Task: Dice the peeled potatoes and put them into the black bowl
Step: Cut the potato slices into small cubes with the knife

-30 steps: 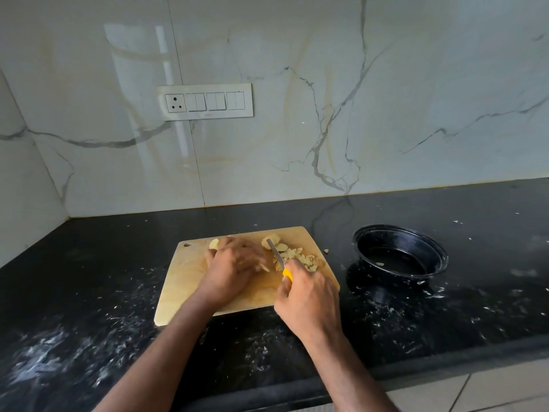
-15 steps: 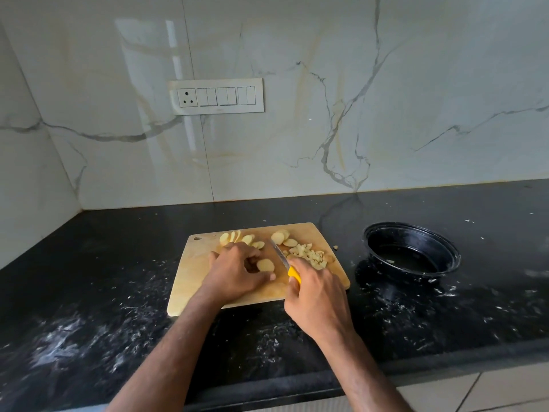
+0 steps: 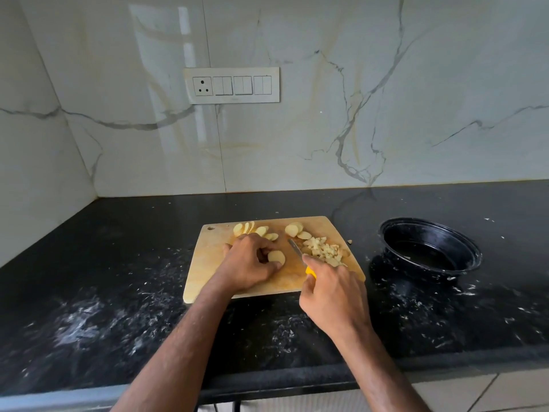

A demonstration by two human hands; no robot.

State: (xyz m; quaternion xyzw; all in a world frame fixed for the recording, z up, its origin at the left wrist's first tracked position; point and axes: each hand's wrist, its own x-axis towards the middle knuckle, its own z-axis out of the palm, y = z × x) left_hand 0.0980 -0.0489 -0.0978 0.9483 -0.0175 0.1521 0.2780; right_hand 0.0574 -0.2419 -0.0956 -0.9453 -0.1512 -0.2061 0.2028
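Pinching a potato slice [image 3: 276,257] at the middle of the wooden cutting board [image 3: 208,263], my left hand [image 3: 249,263] curls over it. My right hand [image 3: 332,289] grips the yellow-handled knife [image 3: 300,254], blade pointing far-left beside the diced potato pile [image 3: 322,249]. More slices [image 3: 252,228] lie along the far edge. The black bowl [image 3: 430,248] sits right of the board, apart.

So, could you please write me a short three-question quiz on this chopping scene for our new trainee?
1. True or false: the right hand grips the yellow-handled knife.
2. Where is the diced potato pile? A in the black bowl; B on the cutting board; C on the counter.
3. What does the left hand hold?

Key: 1 true. 2 B. 3 a potato slice.
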